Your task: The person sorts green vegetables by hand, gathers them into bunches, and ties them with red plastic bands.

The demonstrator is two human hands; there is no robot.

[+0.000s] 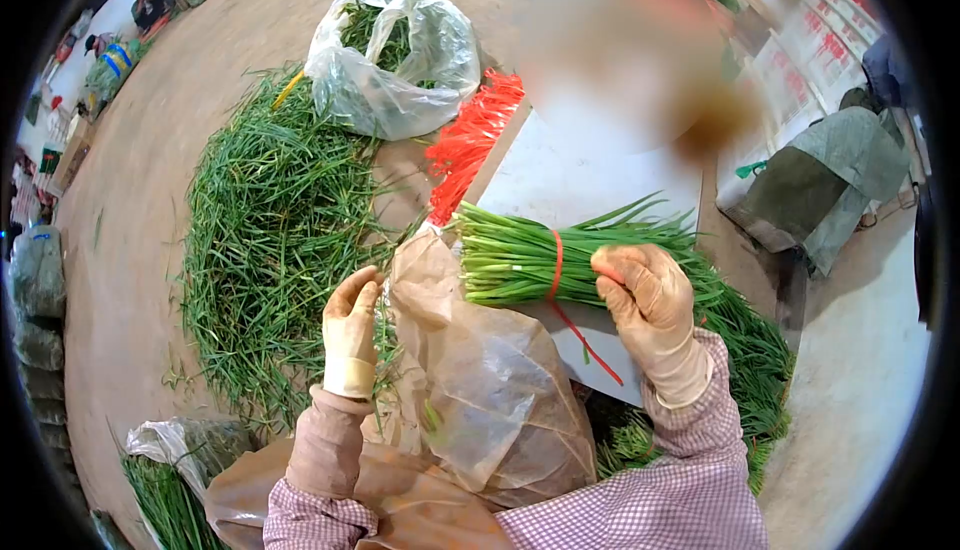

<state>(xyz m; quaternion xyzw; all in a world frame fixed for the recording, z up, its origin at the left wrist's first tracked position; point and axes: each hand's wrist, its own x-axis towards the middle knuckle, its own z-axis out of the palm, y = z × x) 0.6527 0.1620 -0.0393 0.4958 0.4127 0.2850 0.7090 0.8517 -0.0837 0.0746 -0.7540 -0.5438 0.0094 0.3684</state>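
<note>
A bundle of long green stalks (pixel 510 260) lies across a white board (pixel 600 165), its pale cut ends to the left. A red tie (pixel 558 265) circles it, with a loose tail hanging over the board's near edge. My gloved right hand (pixel 655 315) is at the bundle's near side, right of the tie, its fingers closed; what they hold, if anything, is too small to tell. My gloved left hand (pixel 352 330) is raised left of the bundle, beside a brown plastic sheet (pixel 490 380), with fingers curled and the fingertips near each other.
Loose green leaves (pixel 280 240) are heaped on the floor at the left. Red ties (pixel 475 140) lie along the board's left edge, near a clear plastic bag (pixel 400 90) of greens. A grey-green cloth (pixel 825 185) is at the right. People sit far off, upper left.
</note>
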